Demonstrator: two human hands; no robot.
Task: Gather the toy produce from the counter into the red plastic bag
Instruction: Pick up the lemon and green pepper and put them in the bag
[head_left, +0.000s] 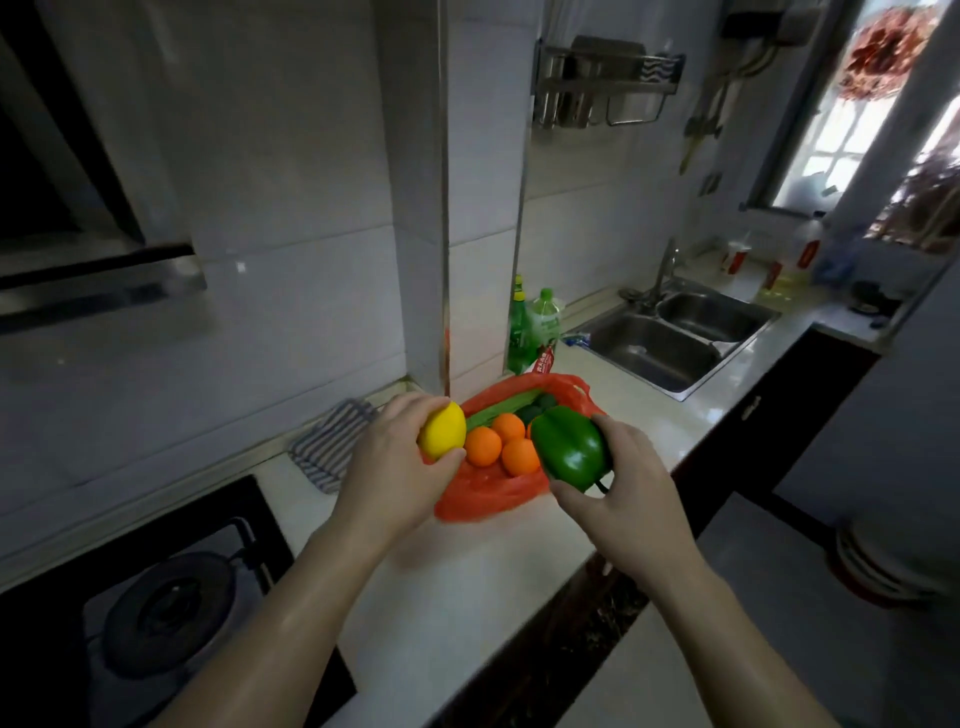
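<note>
The red plastic bag (483, 496) lies open on the white counter (467, 582). Inside it are three toy oranges (483, 446), a long green vegetable (501, 408) and a dark green piece (535, 410) behind them. My left hand (395, 467) grips a yellow toy lemon (442, 430) at the bag's left edge. My right hand (628, 488) holds a green toy bell pepper (569, 447) over the bag's right side, fingers and thumb curled round it.
A striped cloth (332, 441) lies left of the bag, and a gas hob (166, 618) sits at the near left. Green bottles (532, 327) stand behind the bag. A double steel sink (675, 332) is at the right. The counter's front edge runs diagonally below my arms.
</note>
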